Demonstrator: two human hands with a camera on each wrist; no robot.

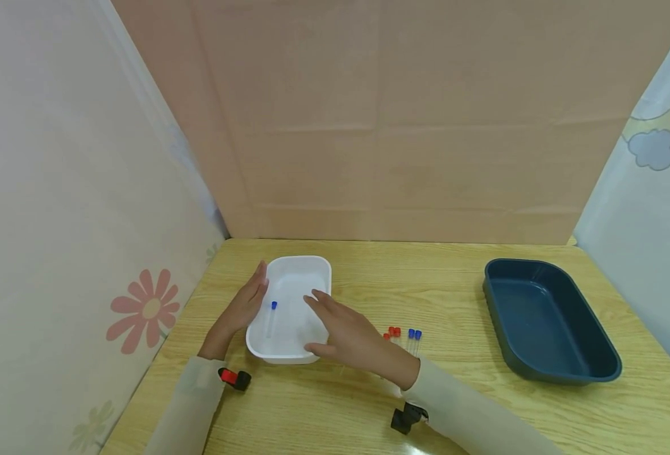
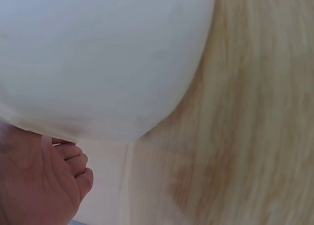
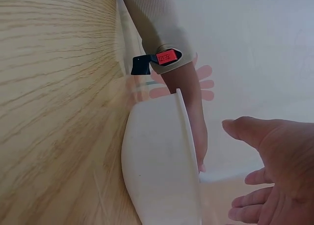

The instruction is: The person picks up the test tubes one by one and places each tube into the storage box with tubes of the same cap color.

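A white plastic tray (image 1: 297, 266) stands on the table, with a single blue-capped clear tube (image 1: 274, 306) lying in its left part. Along the tray's left rim rests my left hand (image 1: 245, 306), its fingers extended; the left wrist view shows the palm (image 2: 37, 178) against the tray's outer wall. My right hand (image 1: 348, 332) hovers over the right edge of the tray, fingers spread and thumb apart, with nothing held. In the right wrist view, the thumb (image 3: 245, 129) stands away from the other fingers beside the tray's wall (image 3: 162, 161).
Just beyond my right forearm lie red-capped tubes (image 1: 396, 332) and blue-capped tubes (image 1: 418, 334), partly hidden by the arm. A deep navy bin (image 1: 550, 316) occupies the right of the wooden table (image 1: 414, 272). A brown panel (image 1: 380, 177) closes off the back.
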